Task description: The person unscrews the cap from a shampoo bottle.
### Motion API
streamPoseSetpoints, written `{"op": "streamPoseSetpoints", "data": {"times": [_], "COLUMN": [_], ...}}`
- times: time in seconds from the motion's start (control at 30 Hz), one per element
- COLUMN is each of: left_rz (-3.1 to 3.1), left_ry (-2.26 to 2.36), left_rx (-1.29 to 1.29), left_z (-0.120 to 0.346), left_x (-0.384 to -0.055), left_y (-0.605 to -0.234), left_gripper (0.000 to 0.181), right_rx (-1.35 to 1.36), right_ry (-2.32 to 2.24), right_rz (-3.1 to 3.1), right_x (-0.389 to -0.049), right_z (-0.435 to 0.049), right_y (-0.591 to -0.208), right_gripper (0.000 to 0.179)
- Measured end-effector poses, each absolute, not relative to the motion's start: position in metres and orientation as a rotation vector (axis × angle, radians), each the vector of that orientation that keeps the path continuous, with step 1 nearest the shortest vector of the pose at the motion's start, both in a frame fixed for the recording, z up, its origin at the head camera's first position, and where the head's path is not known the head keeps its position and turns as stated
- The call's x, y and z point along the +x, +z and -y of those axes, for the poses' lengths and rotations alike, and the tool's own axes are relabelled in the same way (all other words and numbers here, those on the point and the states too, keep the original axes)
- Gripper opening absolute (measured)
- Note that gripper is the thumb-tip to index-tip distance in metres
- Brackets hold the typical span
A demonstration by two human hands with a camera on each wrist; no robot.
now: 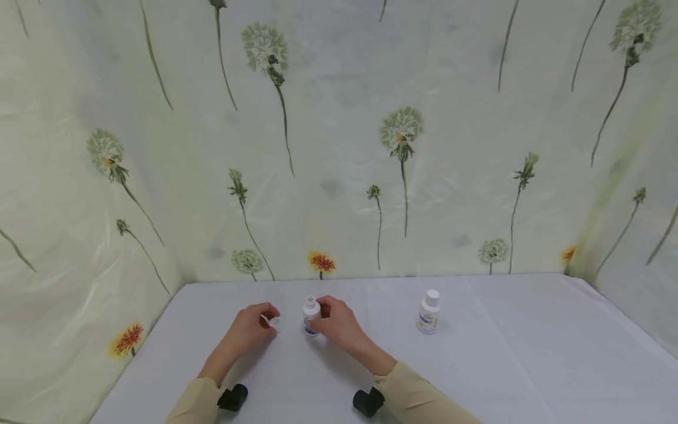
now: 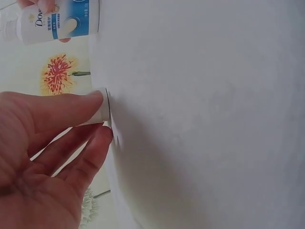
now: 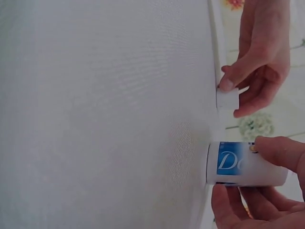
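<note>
My right hand (image 1: 339,323) grips a small white Dove bottle (image 1: 311,324) with a blue label, standing upright on the table, its neck uncovered. To its left, my left hand (image 1: 253,324) pinches a white bottle cap (image 1: 273,322) between thumb and fingers. In the left wrist view the cap (image 2: 101,109) is at the tabletop, partly covered by the thumb. The right wrist view has the Dove bottle (image 3: 238,163) with the thumb on one side and curled fingers on the other; the cap (image 3: 228,98) is a short way off.
A second white bottle (image 1: 428,312), with its cap on, stands upright to the right of my right hand. A white cloth covers the table (image 1: 519,365). Behind it hangs a curtain (image 1: 339,147) printed with dandelions. Black straps with devices (image 1: 233,398) sit at both wrists.
</note>
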State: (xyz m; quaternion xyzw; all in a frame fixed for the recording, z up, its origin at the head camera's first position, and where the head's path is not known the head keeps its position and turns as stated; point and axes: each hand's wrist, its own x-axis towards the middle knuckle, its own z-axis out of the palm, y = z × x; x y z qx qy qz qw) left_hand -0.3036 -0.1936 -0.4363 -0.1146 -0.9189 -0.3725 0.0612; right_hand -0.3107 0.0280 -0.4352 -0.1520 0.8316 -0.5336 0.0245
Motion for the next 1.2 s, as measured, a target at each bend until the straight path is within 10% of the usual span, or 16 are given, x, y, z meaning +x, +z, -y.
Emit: {"op": "streamPoseSetpoints", "data": {"times": [1.2], "left_rz": [2.727], "left_ry": [-1.028], "left_rx": [-0.368], "left_z": [0.192], "left_x": [-0.272], "left_y": [-0.428], "left_gripper": [0.032], "right_rx": [-0.43], "right_ry": [-1.687], "right_rz": [-2.526], "right_x": [-0.268], "right_z": [-0.09], "right_y": [-0.421], "right_gripper": [0.053]}}
